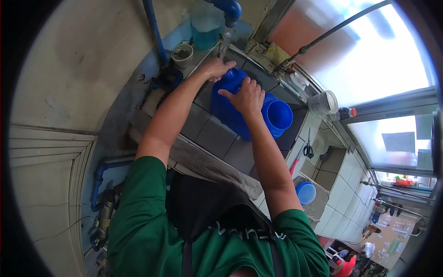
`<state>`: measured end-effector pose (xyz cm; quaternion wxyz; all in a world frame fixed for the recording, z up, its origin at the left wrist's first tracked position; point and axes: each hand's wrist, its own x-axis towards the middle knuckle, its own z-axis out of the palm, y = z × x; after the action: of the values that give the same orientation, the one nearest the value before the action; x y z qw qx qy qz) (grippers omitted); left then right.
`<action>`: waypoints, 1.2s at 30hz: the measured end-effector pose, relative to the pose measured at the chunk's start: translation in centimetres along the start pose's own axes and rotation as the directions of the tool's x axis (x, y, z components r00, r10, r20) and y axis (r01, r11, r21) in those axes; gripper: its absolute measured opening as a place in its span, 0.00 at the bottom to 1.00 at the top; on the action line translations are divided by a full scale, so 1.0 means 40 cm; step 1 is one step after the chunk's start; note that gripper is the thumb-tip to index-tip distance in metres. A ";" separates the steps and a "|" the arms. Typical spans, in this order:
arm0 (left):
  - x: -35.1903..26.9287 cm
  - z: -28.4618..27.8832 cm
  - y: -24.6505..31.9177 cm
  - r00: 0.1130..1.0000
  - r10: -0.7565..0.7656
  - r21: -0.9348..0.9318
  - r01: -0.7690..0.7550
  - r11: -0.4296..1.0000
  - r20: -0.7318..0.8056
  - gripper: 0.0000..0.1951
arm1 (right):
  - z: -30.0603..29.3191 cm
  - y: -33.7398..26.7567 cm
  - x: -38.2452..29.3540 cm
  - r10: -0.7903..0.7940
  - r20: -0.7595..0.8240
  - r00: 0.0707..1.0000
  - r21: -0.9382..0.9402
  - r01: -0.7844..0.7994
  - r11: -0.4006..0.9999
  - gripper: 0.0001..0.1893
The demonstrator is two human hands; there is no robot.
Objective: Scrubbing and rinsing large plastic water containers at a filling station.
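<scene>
A large blue plastic jug point(225, 107) stands tilted in a grey tiled sink basin point(211, 133). Water point(225, 43) runs from a blue pipe spout point(232, 15) down to my left hand point(218, 68), which is at the jug's threaded neck; its fingers are partly hidden, so its hold is unclear. My right hand point(248, 95) rests on the jug's upper side by the handle, thumb spread from the fingers. Right of the jug is a blue plastic container with a wide round mouth point(279, 115), close against it.
A white cup point(182, 55) and a clear container of blue-green liquid point(206, 34) stand behind the basin on the left. Scissors point(308, 149), a pink-handled knife point(294, 167) and a blue-lidded tub point(306, 193) lie on the right ledge. A wet cloth point(214, 162) hangs over the front edge.
</scene>
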<state>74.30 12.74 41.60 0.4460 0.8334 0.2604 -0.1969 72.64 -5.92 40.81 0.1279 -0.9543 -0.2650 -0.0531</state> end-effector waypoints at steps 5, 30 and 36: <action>0.008 0.009 -0.041 0.946 0.201 0.086 -0.185 0.979 -0.252 0.15 | -0.008 -0.005 0.002 -0.026 0.007 1.000 -0.002 0.026 1.000 0.45; 0.013 0.259 -0.180 0.858 0.201 -0.784 -0.513 0.350 -0.472 0.37 | -0.350 0.281 -0.332 0.337 -0.171 0.926 0.970 0.218 -0.108 0.16; -0.023 0.222 -0.179 0.969 0.219 -0.914 -0.185 0.360 -0.110 0.45 | -0.386 0.297 -0.348 0.294 -0.169 0.941 0.968 0.214 -0.129 0.16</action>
<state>68.35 8.32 32.86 0.8561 0.4696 0.2144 0.0233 66.41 -26.82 50.75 0.8444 -0.5121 -0.1573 0.0077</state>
